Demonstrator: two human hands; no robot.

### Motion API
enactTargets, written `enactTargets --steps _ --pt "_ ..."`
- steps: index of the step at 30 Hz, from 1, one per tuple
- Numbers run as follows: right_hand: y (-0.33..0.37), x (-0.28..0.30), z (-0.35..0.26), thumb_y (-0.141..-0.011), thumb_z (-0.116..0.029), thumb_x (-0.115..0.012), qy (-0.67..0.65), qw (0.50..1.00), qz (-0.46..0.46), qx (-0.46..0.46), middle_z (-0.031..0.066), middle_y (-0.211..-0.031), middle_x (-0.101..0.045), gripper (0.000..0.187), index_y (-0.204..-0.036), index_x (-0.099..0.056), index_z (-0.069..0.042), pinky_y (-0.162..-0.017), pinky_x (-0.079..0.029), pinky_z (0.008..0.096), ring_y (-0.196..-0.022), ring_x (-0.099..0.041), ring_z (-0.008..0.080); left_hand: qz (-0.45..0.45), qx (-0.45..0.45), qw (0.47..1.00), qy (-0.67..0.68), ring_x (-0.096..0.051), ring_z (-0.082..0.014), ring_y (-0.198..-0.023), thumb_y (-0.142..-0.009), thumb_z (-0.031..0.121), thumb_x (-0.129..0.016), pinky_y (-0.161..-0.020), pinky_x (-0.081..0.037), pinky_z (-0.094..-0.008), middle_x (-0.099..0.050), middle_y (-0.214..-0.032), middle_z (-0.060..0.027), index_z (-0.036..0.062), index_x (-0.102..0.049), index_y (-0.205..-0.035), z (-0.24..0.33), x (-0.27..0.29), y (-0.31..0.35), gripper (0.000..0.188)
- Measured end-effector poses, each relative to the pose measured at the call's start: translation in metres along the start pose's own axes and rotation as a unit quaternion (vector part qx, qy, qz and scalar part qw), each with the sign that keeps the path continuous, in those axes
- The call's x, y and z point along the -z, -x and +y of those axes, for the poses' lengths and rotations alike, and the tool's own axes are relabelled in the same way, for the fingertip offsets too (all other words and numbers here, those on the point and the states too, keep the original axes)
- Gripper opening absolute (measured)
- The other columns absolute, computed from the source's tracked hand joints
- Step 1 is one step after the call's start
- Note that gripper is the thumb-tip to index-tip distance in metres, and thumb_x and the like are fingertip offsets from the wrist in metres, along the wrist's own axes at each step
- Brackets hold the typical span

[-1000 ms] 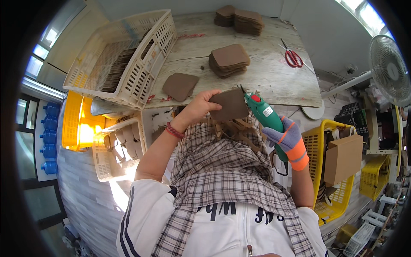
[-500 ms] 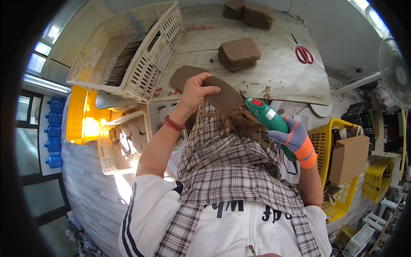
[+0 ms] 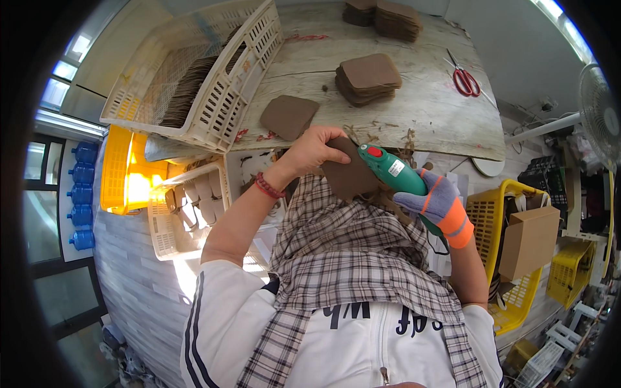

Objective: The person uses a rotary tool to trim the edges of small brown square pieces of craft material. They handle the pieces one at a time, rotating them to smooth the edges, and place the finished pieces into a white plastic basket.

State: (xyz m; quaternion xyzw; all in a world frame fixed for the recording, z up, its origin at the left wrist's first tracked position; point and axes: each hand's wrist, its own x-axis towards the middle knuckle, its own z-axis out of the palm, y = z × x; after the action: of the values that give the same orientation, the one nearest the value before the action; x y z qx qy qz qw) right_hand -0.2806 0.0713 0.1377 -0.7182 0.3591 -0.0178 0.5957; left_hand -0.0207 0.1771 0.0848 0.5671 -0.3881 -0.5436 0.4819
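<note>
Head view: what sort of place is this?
Probably a small workshop: the gloved right hand holds a green handheld tool, a stack of brown pieces sits on a worn table, and a white plastic crate holds thin brown sheets.

Item Count

Hands: two, one bare left hand and one gloved right hand. Held: one rounded brown sheet, one green handheld power tool. On the table: three stacks of brown sheets, one pair of red-handled scissors, one white slotted crate. Around: five blue water bottles, one pedestal fan, one cardboard box, at least three yellow crates.
</note>
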Motion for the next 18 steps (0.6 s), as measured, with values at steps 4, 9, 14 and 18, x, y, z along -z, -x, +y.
enactTargets --steps 4,9,14,18 --pt "-0.021 -0.012 0.004 -0.072 -0.028 -0.080 0.030 0.998 0.013 0.057 0.0033 -0.071 -0.062 0.041 -0.095 -0.061 0.001 -0.055 -0.045 0.0200 -0.061 -0.056 0.0055 -0.010 -0.022 1.000 0.005 -0.060 -0.0089 -0.080 -0.074 -0.004 -0.068 -0.073 -0.049 -0.0231 -0.065 -0.091 -0.0026 0.0019 -0.062 -0.095 -0.003 0.007 0.001 0.023" --pt "-0.018 -0.005 0.004 -0.073 -0.024 -0.079 -0.058 0.997 0.046 0.007 0.0034 -0.079 -0.064 0.047 -0.105 -0.058 0.001 -0.058 -0.048 0.0206 -0.066 -0.059 0.0072 0.199 -0.050 0.978 0.036 -0.062 -0.0133 -0.084 -0.081 -0.001 -0.061 -0.075 -0.050 -0.0268 -0.065 -0.097 -0.0059 0.0006 -0.057 -0.109 -0.011 0.089 0.007 0.029" --pt "-0.017 0.008 0.038 -0.073 -0.024 -0.078 -0.070 0.996 0.062 -0.015 0.0033 -0.074 -0.062 0.044 -0.104 -0.060 0.002 -0.055 -0.047 0.0219 -0.064 -0.058 0.0073 0.393 -0.083 0.854 -0.330 -0.054 -0.0248 -0.103 -0.084 0.010 -0.062 -0.086 -0.045 -0.0380 -0.057 -0.113 -0.0126 0.0016 -0.055 -0.114 -0.026 0.126 -0.017 0.032" --pt "-0.020 0.009 0.070 -0.073 -0.025 -0.078 -0.078 0.993 0.089 -0.006 0.0043 -0.071 -0.062 0.043 -0.101 -0.061 0.003 -0.053 -0.046 0.0230 -0.061 -0.057 0.0075 0.374 -0.261 0.688 -0.565 -0.041 -0.0321 -0.117 -0.081 0.022 -0.065 -0.096 -0.033 -0.0467 -0.049 -0.121 -0.0147 0.0038 -0.057 -0.115 0.003 0.080 -0.081 0.039"
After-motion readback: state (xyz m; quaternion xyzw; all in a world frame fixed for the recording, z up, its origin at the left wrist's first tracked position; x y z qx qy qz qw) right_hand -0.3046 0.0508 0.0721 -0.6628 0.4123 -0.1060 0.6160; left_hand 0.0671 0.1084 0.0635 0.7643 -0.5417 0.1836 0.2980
